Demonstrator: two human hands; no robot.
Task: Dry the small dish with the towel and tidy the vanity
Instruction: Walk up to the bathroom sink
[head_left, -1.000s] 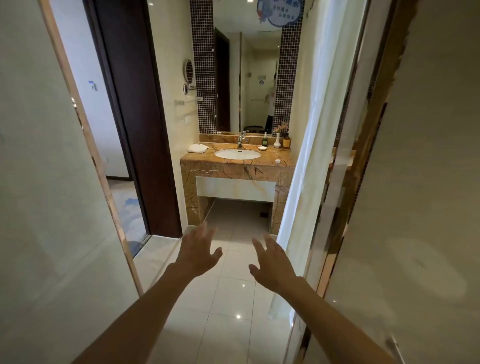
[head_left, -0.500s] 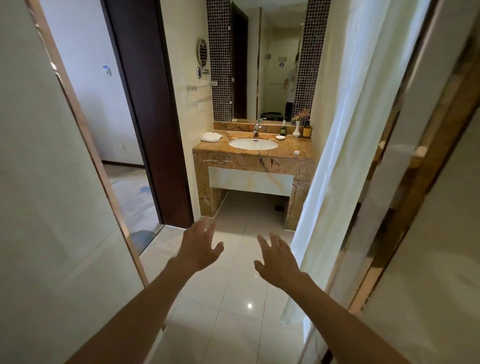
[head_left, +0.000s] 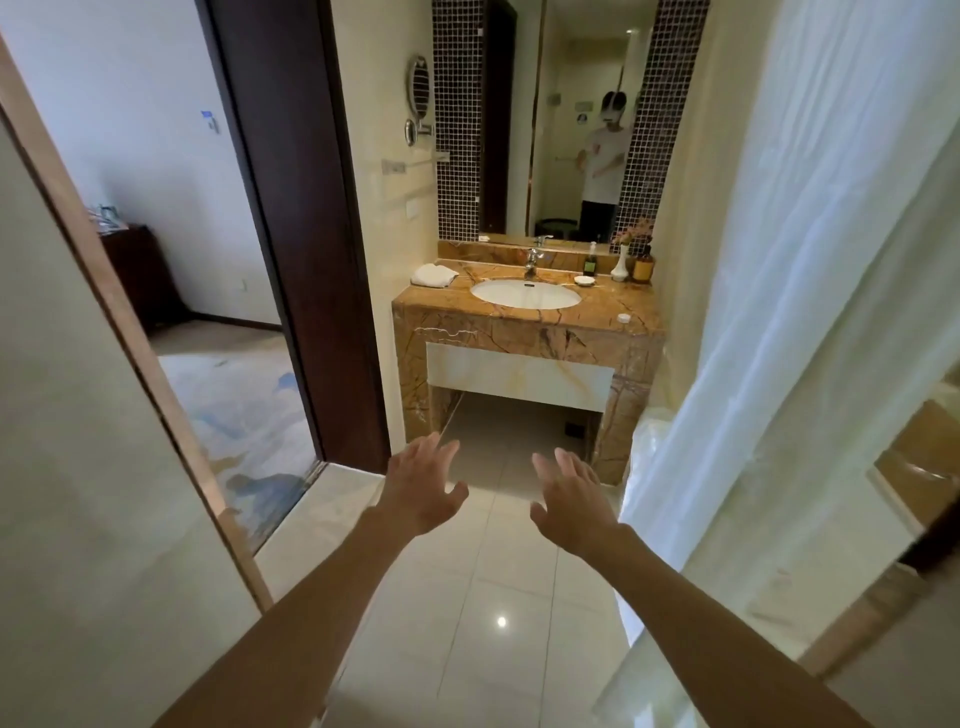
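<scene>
A brown marble vanity (head_left: 519, 325) with a white oval sink (head_left: 524, 293) stands ahead across the tiled floor. A folded white towel (head_left: 434, 274) lies on its back left corner. A small white dish (head_left: 585, 280) sits right of the tap (head_left: 532, 260). My left hand (head_left: 422, 488) and my right hand (head_left: 571, 499) are stretched out in front of me, palms down, fingers spread, holding nothing, well short of the vanity.
A dark bottle (head_left: 589, 260), white vase (head_left: 620, 264) and amber bottle (head_left: 643, 265) stand at the vanity's back right; a small white cap (head_left: 624, 318) lies near its front right. White curtain (head_left: 779, 312) hangs on the right; dark door frame (head_left: 296, 234) on the left.
The view has come closer to the vanity, which now looks larger. Both hands stay outstretched and spread, holding nothing.
</scene>
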